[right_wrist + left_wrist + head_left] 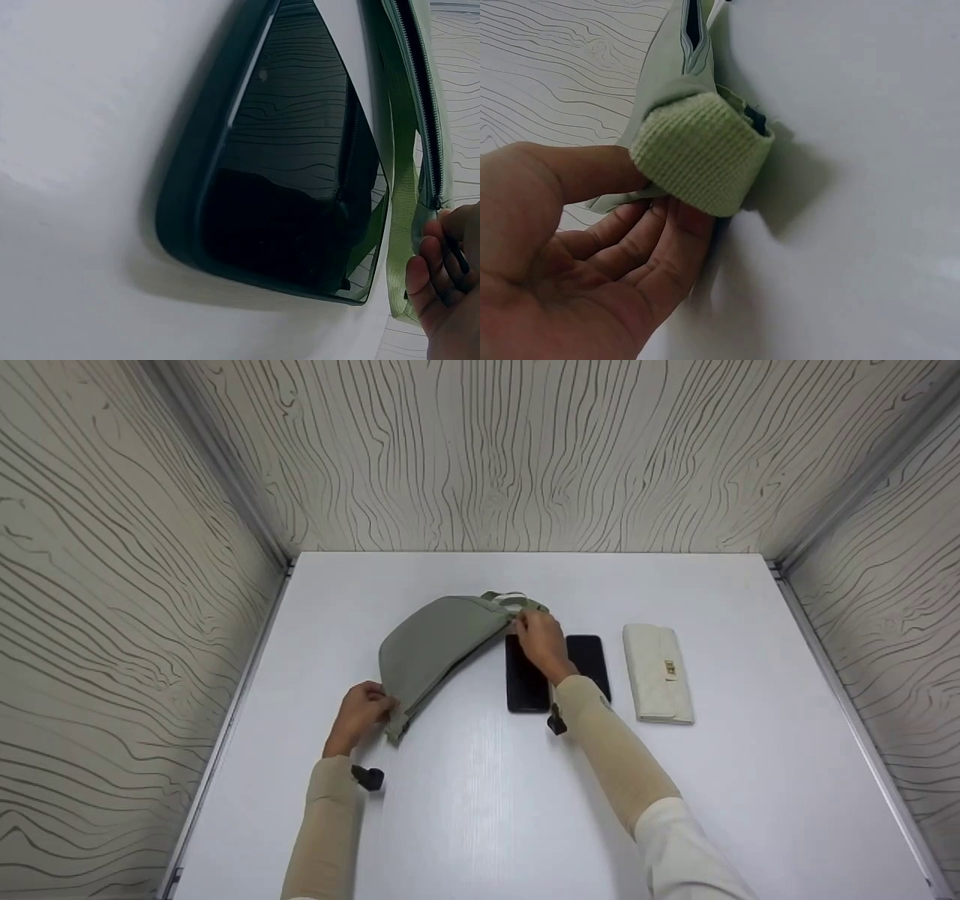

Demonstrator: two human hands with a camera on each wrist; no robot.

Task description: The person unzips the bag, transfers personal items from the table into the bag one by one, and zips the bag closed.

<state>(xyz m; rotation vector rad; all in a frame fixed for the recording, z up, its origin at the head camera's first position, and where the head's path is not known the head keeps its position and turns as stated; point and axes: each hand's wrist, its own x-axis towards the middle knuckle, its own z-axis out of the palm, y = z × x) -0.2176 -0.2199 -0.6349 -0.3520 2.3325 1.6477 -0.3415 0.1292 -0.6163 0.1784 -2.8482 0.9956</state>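
A sage-green waist bag (pixel 442 639) lies slanted on the white table, its zipper edge facing the person. At its lower left end my left hand (pixel 361 712) holds the fabric between thumb and fingers, beside a folded webbing tab (pixel 705 154). My right hand (pixel 543 641) pinches the upper right end, where the zipper (pixel 421 105) meets the fingertips and a dark pull shows among them. Green strap webbing (pixel 403 172) hangs by that end. Under the right hand and wrist lies a black phone (pixel 527 682), partly covered.
A second dark phone (pixel 589 656) lies just right of the first, partly behind the right wrist. Farther right is a cream wallet (pixel 654 675) with a gold clasp. Wood-grain patterned panels (pixel 525 457) wall the table (pixel 465 810) at the back and sides.
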